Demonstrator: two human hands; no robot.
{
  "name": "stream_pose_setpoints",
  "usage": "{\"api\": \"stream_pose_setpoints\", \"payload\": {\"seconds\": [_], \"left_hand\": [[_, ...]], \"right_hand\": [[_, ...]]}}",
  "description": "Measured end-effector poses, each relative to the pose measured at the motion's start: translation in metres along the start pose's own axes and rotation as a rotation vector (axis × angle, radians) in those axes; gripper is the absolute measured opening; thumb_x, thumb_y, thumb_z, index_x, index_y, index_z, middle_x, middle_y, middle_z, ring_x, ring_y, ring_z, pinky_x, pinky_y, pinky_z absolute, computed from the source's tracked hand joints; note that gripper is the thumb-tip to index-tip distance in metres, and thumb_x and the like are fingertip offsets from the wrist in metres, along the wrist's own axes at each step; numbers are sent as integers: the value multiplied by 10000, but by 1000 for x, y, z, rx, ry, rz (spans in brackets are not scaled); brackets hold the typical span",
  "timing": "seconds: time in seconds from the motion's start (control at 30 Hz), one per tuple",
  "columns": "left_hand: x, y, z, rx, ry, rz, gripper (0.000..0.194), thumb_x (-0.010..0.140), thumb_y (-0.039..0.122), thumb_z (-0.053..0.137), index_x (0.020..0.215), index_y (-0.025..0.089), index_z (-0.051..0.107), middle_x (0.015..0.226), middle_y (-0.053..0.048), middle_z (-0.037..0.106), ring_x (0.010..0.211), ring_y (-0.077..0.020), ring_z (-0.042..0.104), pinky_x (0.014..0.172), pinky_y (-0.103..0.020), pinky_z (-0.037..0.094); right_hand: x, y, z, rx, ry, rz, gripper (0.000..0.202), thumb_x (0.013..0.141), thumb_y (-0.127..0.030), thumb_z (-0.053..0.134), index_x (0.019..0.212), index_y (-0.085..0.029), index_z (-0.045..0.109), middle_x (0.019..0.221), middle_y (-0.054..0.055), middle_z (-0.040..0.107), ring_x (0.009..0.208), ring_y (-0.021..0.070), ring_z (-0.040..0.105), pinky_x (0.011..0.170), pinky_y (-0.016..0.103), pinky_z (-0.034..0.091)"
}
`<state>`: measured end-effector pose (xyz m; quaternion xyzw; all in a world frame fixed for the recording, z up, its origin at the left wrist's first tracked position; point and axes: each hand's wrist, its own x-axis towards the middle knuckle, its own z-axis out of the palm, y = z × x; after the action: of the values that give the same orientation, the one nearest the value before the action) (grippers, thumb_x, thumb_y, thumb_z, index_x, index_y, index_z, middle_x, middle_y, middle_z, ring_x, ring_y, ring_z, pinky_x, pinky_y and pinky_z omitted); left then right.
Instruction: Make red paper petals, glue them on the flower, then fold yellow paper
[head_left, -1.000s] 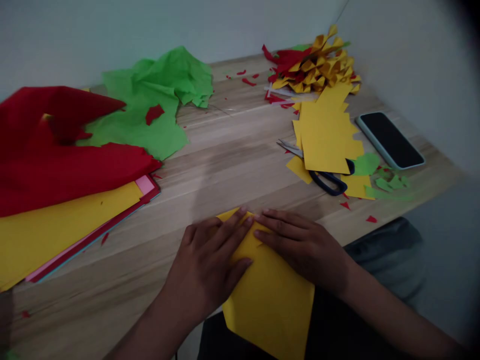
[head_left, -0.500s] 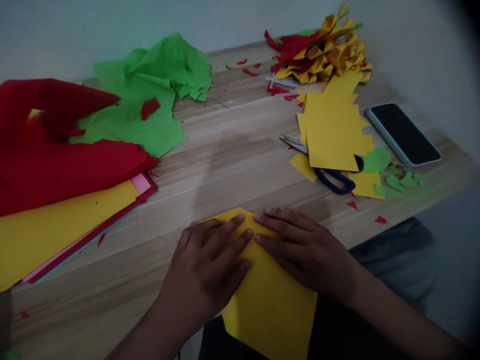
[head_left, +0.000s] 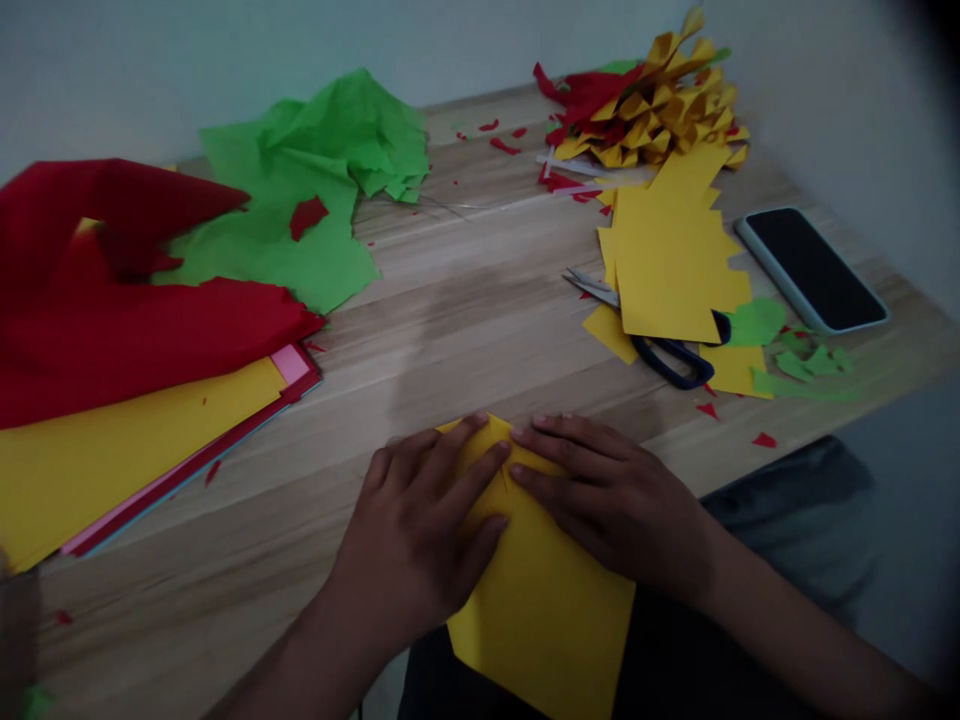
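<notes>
A yellow sheet of paper (head_left: pixel 555 610) lies at the table's front edge, its lower part hanging over the edge toward my lap. Its far end comes to a point, with folded flaps under my fingers. My left hand (head_left: pixel 431 520) rests on the left flap, fingers spread and pressing down. From the other side my right hand (head_left: pixel 607 490) lies on the right flap, fingers stretched toward the middle. The fingertips of both hands nearly meet along a centre line. Parts of the folds are hidden beneath my hands.
Scissors (head_left: pixel 671 365) lie partly under cut yellow pieces (head_left: pixel 667 260) to the right, near a phone (head_left: pixel 814 270). Folded yellow paper shapes (head_left: pixel 667 110) are heaped behind. Red paper (head_left: pixel 150 330), crumpled green paper (head_left: pixel 322 150) and coloured sheets (head_left: pixel 150 460) occupy the left.
My left hand's fingers have shifted slightly across the left flap, showing more of the fold at the centre. My right hand stays nearly still. The view has shifted slightly.
</notes>
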<state>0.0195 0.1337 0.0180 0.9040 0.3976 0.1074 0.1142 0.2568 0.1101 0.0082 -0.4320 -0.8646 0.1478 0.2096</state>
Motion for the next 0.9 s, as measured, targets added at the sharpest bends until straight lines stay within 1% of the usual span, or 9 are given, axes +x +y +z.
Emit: {"api": "stream_pose_setpoints", "payload": {"seconds": [0.13, 0.2, 0.3, 0.47, 0.53, 0.63, 0.73, 0.9], "left_hand": [[-2, -1, -1, -42, 56, 19, 388, 881, 302, 621, 1265, 253, 595, 1420, -50, 564, 1157, -292, 500, 941, -484, 453], [-2, -1, -1, -50, 53, 36, 387, 882, 276, 618, 1265, 239, 588, 1413, -38, 579, 1163, -289, 496, 952, -484, 450], [-2, -1, -2, -38, 26, 56, 392, 884, 275, 605, 1273, 228, 584, 1451, -21, 552, 1161, -299, 500, 938, -498, 444], [-1, -1, -1, -30, 29, 55, 357, 884, 298, 597, 1234, 228, 617, 1460, -20, 543, 1131, -305, 517, 910, -498, 441], [-2, -1, 0, -23, 23, 48, 395, 877, 311, 605, 1263, 225, 605, 1460, -26, 543, 1144, -307, 515, 920, -496, 439], [-3, -1, 1, -1, 3, 46, 491, 874, 308, 605, 1356, 235, 546, 1470, -23, 532, 1162, -305, 505, 932, -490, 434], [-1, 0, 0, 15, -1, 37, 497, 878, 304, 592, 1369, 252, 537, 1490, -15, 509, 1159, -311, 495, 925, -494, 421], [2, 3, -2, 38, 19, -12, 438, 872, 340, 580, 1303, 262, 594, 1511, -68, 473, 1144, -332, 505, 895, -509, 404]], "right_hand": [[0, 0, 1, 23, 5, 3, 324, 927, -172, 556, 1218, -233, 685, 1409, 43, 590, 1328, 250, 511, 1091, 462, 473], [0, 0, 1, 34, 13, 8, 330, 922, -162, 558, 1216, -236, 688, 1403, 46, 594, 1324, 249, 517, 1088, 463, 477], [0, 1, 0, 45, 6, 11, 354, 913, -162, 571, 1238, -256, 676, 1403, 39, 594, 1327, 251, 515, 1080, 474, 485], [0, 3, -2, 56, -8, 0, 342, 922, -174, 564, 1229, -268, 679, 1399, 21, 598, 1335, 241, 507, 1099, 463, 467], [0, 3, -2, 61, -10, 2, 338, 924, -178, 566, 1230, -267, 679, 1401, 20, 597, 1341, 237, 501, 1102, 455, 464], [0, 3, -2, 62, -11, 6, 347, 920, -173, 573, 1237, -268, 676, 1400, 26, 597, 1337, 233, 506, 1097, 453, 469], [1, 2, -2, 57, -9, 9, 340, 915, -166, 579, 1220, -270, 687, 1392, 27, 604, 1331, 233, 513, 1095, 451, 470], [1, 2, -1, 65, 3, 14, 315, 920, -178, 579, 1196, -266, 702, 1391, 27, 605, 1333, 231, 509, 1096, 451, 468]]}}
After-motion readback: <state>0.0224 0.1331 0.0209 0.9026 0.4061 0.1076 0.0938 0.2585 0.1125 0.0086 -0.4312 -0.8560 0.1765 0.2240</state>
